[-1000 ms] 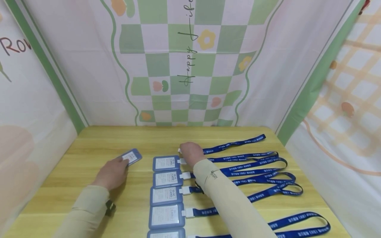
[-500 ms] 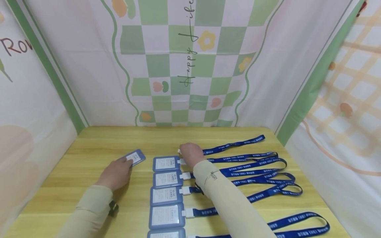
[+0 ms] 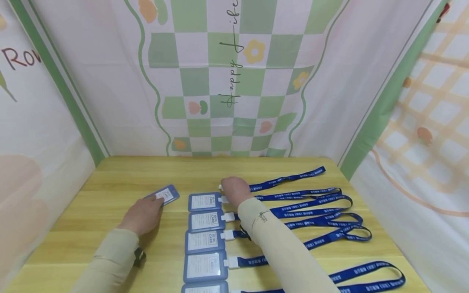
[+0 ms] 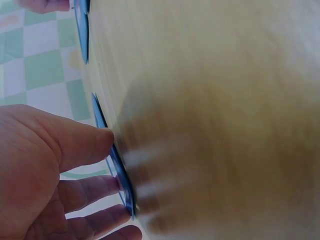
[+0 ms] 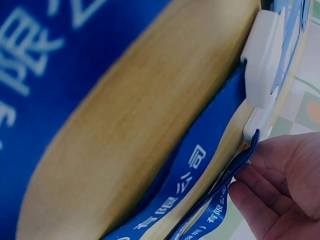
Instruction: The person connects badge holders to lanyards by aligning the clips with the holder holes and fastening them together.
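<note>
My left hand (image 3: 142,215) holds a blue-framed ID badge holder (image 3: 170,193) by its near left end, just over the table or on it. In the left wrist view, thumb and fingers pinch the edge of that badge holder (image 4: 120,170). At the table's far middle, my right hand (image 3: 235,190) grips a blue printed lanyard (image 3: 286,178) near its white clip (image 3: 220,186), which peeks out on the left. The right wrist view shows the fingers (image 5: 257,187) at the lanyard strap. The fingertips are partly hidden in the head view.
A column of several badge holders (image 3: 205,240) runs down the table's middle, each clipped to a blue lanyard (image 3: 311,211) stretching right. My right forearm (image 3: 282,244) crosses over these straps. Wood-grain table (image 3: 91,219) surrounds them; patterned cloth (image 3: 231,122) hangs behind.
My left hand has shifted slightly to the right with the badge holder, towards the column. My right hand stays where it was on the lanyard.
</note>
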The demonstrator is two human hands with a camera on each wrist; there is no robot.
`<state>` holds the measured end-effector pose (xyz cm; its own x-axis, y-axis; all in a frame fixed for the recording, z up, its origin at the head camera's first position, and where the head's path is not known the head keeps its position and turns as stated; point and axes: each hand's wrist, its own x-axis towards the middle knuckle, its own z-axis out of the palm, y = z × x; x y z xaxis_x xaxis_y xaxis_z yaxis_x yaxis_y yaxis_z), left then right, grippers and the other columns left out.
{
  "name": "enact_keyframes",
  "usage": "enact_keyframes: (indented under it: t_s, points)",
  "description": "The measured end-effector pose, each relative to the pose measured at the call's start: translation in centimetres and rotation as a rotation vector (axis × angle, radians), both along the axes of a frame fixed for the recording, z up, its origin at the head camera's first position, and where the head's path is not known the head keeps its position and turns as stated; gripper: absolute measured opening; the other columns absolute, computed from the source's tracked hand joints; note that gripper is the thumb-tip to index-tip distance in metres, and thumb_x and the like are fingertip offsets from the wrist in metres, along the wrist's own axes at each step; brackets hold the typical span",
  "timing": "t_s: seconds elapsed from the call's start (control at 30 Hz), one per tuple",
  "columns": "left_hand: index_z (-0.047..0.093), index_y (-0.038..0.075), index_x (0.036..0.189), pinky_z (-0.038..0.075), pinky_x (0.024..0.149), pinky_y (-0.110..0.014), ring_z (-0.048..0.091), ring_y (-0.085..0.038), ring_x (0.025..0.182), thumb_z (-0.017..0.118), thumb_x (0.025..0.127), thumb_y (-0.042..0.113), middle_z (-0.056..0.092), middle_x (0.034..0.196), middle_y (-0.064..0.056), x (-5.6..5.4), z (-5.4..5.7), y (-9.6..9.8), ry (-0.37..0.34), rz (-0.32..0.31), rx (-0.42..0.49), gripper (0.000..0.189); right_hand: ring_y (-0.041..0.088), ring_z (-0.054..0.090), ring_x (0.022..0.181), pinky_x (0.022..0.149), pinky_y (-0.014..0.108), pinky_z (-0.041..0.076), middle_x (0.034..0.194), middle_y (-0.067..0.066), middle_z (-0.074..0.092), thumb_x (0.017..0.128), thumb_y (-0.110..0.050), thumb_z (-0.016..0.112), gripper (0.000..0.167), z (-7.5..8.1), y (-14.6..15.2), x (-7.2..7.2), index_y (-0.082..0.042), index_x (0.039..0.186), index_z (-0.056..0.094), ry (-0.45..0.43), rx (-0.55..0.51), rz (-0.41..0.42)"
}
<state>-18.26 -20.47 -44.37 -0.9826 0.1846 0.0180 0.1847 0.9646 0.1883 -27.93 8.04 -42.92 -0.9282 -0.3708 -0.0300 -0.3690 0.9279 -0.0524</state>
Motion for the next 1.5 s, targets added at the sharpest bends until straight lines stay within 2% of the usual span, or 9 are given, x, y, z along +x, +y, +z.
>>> enact_keyframes:
  t_s: [0.3, 0.67, 0.97, 1.27, 1.5]
  points:
    - [0.065, 0.001, 0.134, 0.058, 0.093, -0.064, 0.067, -0.047, 0.111, 0.058, 0.102, 0.013, 0.065, 0.131, -0.028, -0.4, 0.1, 0.2, -0.022, 0.008, -0.001, 0.035, 0.018, 0.070, 0.093, 0.085, 0.033, 0.063, 0.099, 0.003, 0.074, 0.099, -0.010, 0.069, 0.007, 0.0, 0.0, -0.1, -0.013, 0.105, 0.071, 0.009, 0.030, 0.002]
    - [0.064, 0.002, 0.136, 0.055, 0.099, -0.064, 0.065, -0.048, 0.117, 0.056, 0.102, 0.013, 0.064, 0.134, -0.028, -0.9, 0.2, 1.0, -0.038, 0.018, 0.001, 0.037, 0.019, 0.070, 0.096, 0.087, 0.033, 0.063, 0.102, 0.003, 0.074, 0.098, -0.010, 0.071, 0.010, -0.1, 0.1, -0.1, -0.014, 0.107, 0.071, 0.011, 0.022, -0.003]
    - [0.062, 0.001, 0.139, 0.050, 0.107, -0.066, 0.059, -0.051, 0.128, 0.056, 0.101, 0.011, 0.059, 0.142, -0.029, -1.5, 0.3, 1.6, -0.065, 0.018, 0.000, 0.039, 0.018, 0.070, 0.096, 0.087, 0.033, 0.063, 0.101, 0.003, 0.074, 0.098, -0.009, 0.071, 0.010, -0.1, 0.1, -0.1, -0.014, 0.106, 0.071, 0.003, 0.025, -0.002]
    - [0.056, 0.001, 0.146, 0.042, 0.115, -0.068, 0.048, -0.052, 0.139, 0.053, 0.104, 0.012, 0.049, 0.152, -0.031, -2.4, 0.5, 2.2, -0.126, 0.044, 0.038, 0.044, 0.018, 0.070, 0.096, 0.088, 0.032, 0.063, 0.102, 0.002, 0.074, 0.098, -0.009, 0.071, 0.011, -0.2, 0.0, -0.1, -0.014, 0.107, 0.071, -0.005, 0.033, 0.003]
    - [0.056, 0.001, 0.146, 0.045, 0.110, -0.070, 0.050, -0.055, 0.135, 0.057, 0.101, 0.010, 0.050, 0.149, -0.034, -3.0, 0.3, 2.5, -0.127, 0.037, 0.041, 0.047, 0.018, 0.070, 0.098, 0.089, 0.033, 0.062, 0.103, 0.002, 0.074, 0.098, -0.009, 0.071, 0.012, -0.2, 0.1, -0.3, -0.014, 0.108, 0.072, -0.012, 0.039, 0.004]
